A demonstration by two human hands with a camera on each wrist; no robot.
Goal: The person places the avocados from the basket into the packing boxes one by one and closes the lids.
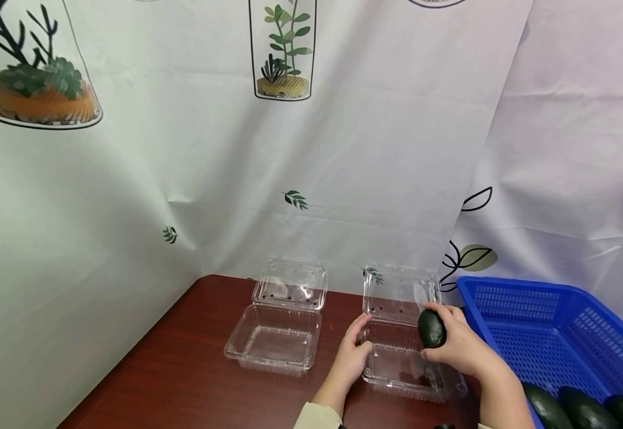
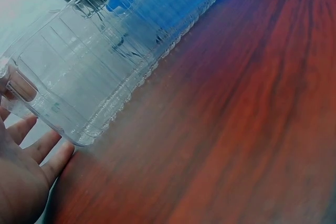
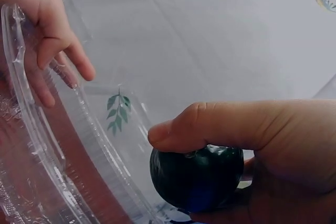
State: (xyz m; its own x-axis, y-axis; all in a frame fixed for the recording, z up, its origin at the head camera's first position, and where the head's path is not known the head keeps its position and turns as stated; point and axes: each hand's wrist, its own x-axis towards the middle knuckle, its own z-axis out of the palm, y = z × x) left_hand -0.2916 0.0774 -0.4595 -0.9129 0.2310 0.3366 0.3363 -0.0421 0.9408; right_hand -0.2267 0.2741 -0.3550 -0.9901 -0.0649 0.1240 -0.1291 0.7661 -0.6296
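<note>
My right hand (image 1: 458, 342) grips a dark green avocado (image 1: 431, 329) between thumb and fingers, above the right side of an open clear plastic clamshell box (image 1: 397, 381). In the right wrist view the thumb presses on top of the avocado (image 3: 197, 179). At the box's left side is my left hand (image 1: 352, 356), its thumb near the rim. The left wrist view shows the left hand's fingers (image 2: 42, 148) spread and fairly straight beside the clear wall (image 2: 79, 87). Several more avocados (image 1: 585, 408) lie in the near part of the blue basket (image 1: 558, 286).
A second open clamshell box (image 1: 273, 339) stands to the left on the reddish-brown table (image 1: 182, 357), its lid tilted up against the curtain. The printed white curtain (image 1: 365, 149) hangs behind the table. The blue basket stands close to my right forearm.
</note>
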